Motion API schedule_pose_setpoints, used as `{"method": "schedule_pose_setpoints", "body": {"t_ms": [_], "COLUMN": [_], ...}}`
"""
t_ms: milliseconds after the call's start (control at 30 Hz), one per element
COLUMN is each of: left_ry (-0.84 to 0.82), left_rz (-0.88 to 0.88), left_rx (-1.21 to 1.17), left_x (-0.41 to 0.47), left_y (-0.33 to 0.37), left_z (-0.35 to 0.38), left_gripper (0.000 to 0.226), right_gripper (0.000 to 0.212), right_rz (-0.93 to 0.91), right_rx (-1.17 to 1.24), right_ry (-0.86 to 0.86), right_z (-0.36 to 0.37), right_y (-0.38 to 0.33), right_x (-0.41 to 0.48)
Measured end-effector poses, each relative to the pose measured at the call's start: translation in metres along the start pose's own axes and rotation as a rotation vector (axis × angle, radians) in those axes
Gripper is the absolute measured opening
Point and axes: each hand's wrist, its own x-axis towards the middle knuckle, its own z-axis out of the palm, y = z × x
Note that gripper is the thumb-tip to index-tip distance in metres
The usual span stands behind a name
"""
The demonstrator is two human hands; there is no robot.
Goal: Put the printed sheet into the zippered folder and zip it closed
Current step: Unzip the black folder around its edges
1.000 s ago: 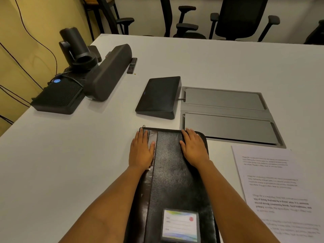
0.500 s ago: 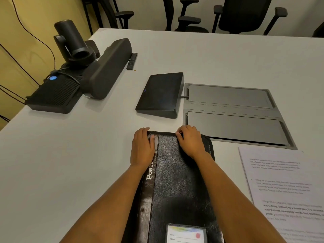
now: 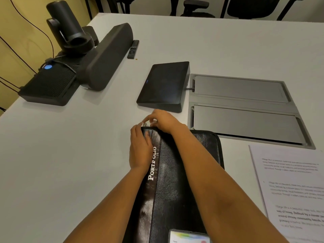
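A black zippered folder [image 3: 175,186] marked "PORTFOLIO" lies closed on the white table [image 3: 87,163] in front of me. My left hand [image 3: 140,148] rests flat on its far left corner, fingers straight. My right hand [image 3: 162,121] reaches across to that same corner and pinches the small metal zipper pull [image 3: 144,124] at the folder's far edge. The printed sheet [image 3: 294,186] lies flat on the table to the right of the folder, apart from it.
A dark tablet-like panel [image 3: 164,85] sits just beyond the folder. A grey cable hatch [image 3: 245,109] is set into the table to its right. A camera [image 3: 68,27], soundbar [image 3: 108,57] and black box [image 3: 49,85] stand at far left. A remote [image 3: 133,49] lies nearby.
My right hand slid left along the folder's far edge and took hold of the zipper pull. My left hand stayed on the left corner. My view moved closer.
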Motion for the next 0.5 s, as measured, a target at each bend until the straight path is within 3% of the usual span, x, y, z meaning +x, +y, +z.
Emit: {"method": "schedule_pose_setpoints", "body": {"t_ms": [500], "left_ry": [0.011], "left_rz": [0.024], "left_rx": [-0.015], "left_x": [-0.001], "left_y": [0.001], "left_z": [0.0], "left_gripper": [0.032], "right_gripper": [0.015], "right_rz": [-0.116], "right_rx": [-0.237], "right_ry": [0.116], "right_z": [0.004], "right_y": [-0.003], "right_x": [0.021]}}
